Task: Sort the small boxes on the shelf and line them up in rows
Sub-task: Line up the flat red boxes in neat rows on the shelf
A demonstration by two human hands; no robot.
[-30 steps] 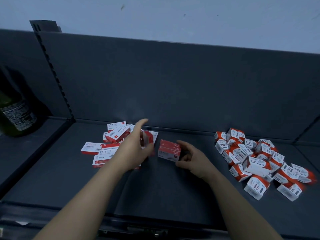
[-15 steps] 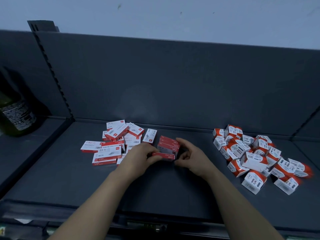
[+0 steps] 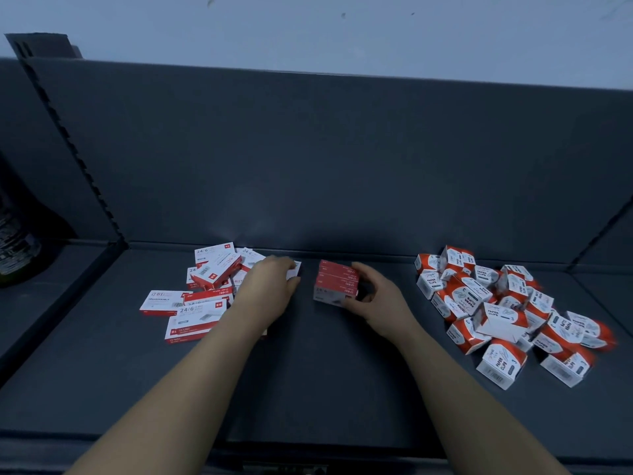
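**Staple boxes (image 3: 205, 296) loose on the shelf (image 3: 325, 389), one stack in hand**

Staple boxes, flat and red-and-white, lie scattered every which way at the left of the dark shelf, some overlapping. Just right of them, near the middle, a short stack (image 3: 337, 284) of the same boxes stands red side up. The right hand (image 3: 373, 299) grips this stack from its right side, thumb in front and fingers behind. The left hand (image 3: 274, 286) reaches over the loose pile's right edge, fingers and thumb curled round one white box (image 3: 295, 269). The two hands are near each other but apart. Well off to the right sits a jumbled heap of paper-clip boxes (image 3: 507, 310), chunkier, tipped at all angles. A dark bottle (image 3: 15, 248) stands in the neighbouring bay at far left.
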